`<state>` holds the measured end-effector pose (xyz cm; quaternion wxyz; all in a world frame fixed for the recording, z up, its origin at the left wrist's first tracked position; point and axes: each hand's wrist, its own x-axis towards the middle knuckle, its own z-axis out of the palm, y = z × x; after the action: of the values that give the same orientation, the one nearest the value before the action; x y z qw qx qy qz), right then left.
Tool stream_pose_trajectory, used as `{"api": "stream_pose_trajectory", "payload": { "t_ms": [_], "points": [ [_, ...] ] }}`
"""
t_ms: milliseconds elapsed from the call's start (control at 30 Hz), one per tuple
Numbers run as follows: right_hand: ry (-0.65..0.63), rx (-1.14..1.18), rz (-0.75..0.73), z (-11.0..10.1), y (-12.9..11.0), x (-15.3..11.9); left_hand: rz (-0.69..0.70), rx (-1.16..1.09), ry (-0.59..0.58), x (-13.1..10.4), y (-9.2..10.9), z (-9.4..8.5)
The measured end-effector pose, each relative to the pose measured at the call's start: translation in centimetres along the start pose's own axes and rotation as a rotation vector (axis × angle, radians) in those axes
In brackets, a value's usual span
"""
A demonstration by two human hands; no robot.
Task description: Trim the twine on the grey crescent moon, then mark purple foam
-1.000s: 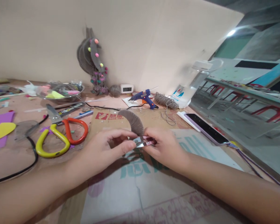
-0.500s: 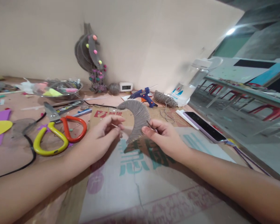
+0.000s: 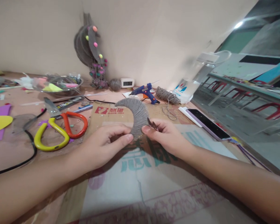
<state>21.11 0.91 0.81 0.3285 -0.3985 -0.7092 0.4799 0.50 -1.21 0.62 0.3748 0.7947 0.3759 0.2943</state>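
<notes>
Fingers point(image 3: 126, 139) on crescent point(image 3: 140, 115) — "LOOK" bottle point(image 3: 189, 89)

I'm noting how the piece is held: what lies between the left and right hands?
In the head view, the lower end of the grey crescent lies between the left hand and right hand.

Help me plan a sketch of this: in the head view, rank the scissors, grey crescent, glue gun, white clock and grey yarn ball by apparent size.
1. Scissors
2. Grey crescent
3. Glue gun
4. White clock and grey yarn ball: too alike to rank
</notes>
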Motion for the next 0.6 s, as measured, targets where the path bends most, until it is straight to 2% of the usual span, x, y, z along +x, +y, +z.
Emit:
{"api": "stream_pose_trajectory", "payload": {
  "t_ms": [100,233,333,467,600],
  "points": [
    [-0.018,0.025,0.017,-0.07,0.13,0.06,-0.022,-0.010,0.020,0.01,0.02,-0.03],
    [0.013,-0.138,0.017,-0.04,0.14,-0.06,-0.087,0.047,0.058,0.00,0.03,0.09],
    [-0.004,-0.190,0.012,0.07,0.04,-0.18,-0.080,0.085,0.067,-0.03,0.02,0.14],
    [-0.009,-0.178,0.004,0.05,0.09,-0.17,-0.041,0.073,0.069,-0.13,0.03,0.03],
    [0.006,-0.110,0.016,-0.17,0.35,-0.01,-0.065,0.031,0.086,-0.17,0.04,0.12]
  ]
}}
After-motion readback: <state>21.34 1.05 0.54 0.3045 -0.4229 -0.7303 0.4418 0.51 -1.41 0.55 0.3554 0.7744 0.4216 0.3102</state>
